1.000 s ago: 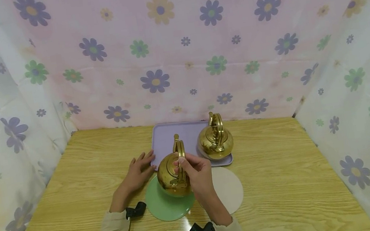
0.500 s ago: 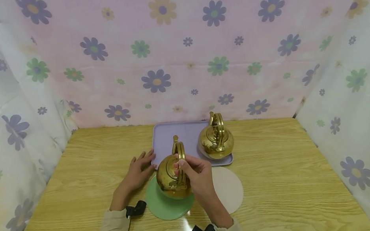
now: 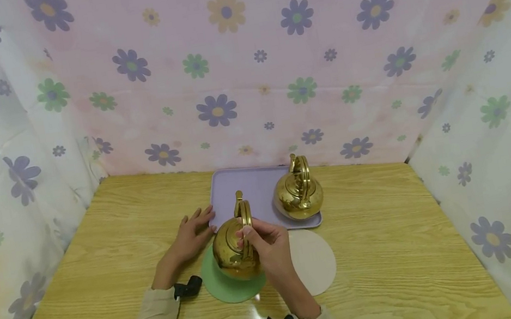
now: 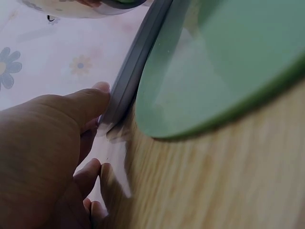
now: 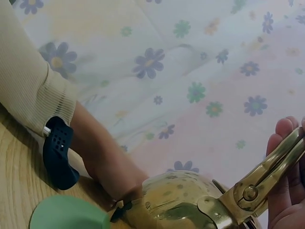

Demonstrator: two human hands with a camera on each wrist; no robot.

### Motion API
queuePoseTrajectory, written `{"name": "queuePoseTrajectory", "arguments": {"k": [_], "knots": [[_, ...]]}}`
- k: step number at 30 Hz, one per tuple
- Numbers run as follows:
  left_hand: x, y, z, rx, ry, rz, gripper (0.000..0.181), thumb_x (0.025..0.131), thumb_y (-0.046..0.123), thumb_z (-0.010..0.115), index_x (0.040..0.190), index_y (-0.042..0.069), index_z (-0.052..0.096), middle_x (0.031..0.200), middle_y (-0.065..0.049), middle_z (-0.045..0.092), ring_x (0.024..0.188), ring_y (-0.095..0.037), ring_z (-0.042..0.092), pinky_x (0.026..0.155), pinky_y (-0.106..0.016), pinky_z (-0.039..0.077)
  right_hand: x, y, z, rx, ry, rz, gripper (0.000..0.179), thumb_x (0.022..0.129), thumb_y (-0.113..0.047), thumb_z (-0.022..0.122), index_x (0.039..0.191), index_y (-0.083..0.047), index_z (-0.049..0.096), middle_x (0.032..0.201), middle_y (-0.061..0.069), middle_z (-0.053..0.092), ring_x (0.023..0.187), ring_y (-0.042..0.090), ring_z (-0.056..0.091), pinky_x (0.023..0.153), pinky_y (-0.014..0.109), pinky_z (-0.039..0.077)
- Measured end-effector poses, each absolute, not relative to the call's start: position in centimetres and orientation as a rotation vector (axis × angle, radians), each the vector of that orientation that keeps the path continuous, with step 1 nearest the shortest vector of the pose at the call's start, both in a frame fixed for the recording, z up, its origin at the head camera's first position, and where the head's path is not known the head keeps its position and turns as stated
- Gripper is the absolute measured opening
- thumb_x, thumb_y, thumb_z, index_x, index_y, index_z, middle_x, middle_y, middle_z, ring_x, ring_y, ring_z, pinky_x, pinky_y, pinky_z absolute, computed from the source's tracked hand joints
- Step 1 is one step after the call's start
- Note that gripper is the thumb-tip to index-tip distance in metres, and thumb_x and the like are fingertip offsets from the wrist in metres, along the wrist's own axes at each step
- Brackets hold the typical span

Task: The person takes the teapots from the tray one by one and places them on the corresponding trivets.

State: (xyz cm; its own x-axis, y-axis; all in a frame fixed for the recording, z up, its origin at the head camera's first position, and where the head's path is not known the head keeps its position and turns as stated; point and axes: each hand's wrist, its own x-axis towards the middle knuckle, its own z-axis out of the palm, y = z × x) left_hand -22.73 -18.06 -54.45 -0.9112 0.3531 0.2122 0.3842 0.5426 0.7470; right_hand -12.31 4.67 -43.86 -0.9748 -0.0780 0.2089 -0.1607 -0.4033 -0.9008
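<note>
My right hand (image 3: 272,248) pinches the upright handle of a shiny brass kettle (image 3: 229,254) between thumb and fingers. That kettle overlaps the round green mat (image 3: 223,291) in the head view; the right wrist view shows its rounded body (image 5: 178,195) and the hinged foot of its handle (image 5: 250,191). At the left edge of a lilac tray (image 3: 244,186), my left hand (image 3: 191,236) lies with relaxed fingers. Its thumb (image 4: 93,100) touches the tray's side in the left wrist view. A second brass kettle (image 3: 290,198) stands on the tray's right part.
A round white mat (image 3: 319,260) lies right of the green one, partly hidden by my right hand. The wooden table (image 3: 388,250) extends to both sides. Flowered cloth (image 3: 264,86) hangs behind the table and along its left and right sides.
My right hand has moved the kettle slightly left and toward me over the green mat. My left hand stays at the tray edge, and the second kettle stands where it was.
</note>
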Motion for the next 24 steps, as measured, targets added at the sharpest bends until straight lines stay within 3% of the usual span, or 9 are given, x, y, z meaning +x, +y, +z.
{"name": "queuePoseTrajectory", "arguments": {"k": [24], "knots": [[-22.4,-17.9,-54.2,-0.634,-2.724,-1.340,0.048,0.100,0.013,0.063,0.142,-0.008,0.053,0.156,-0.020,0.043,0.148,-0.052,0.026,0.119,-0.071,0.001,-11.1,4.2,-45.1,0.407,-1.679,2.559,0.041,0.099,-0.003,0.064,0.120,0.031,0.054,0.083,-0.004,0.075,0.071,0.006,0.069,0.071,0.021,0.060]]}}
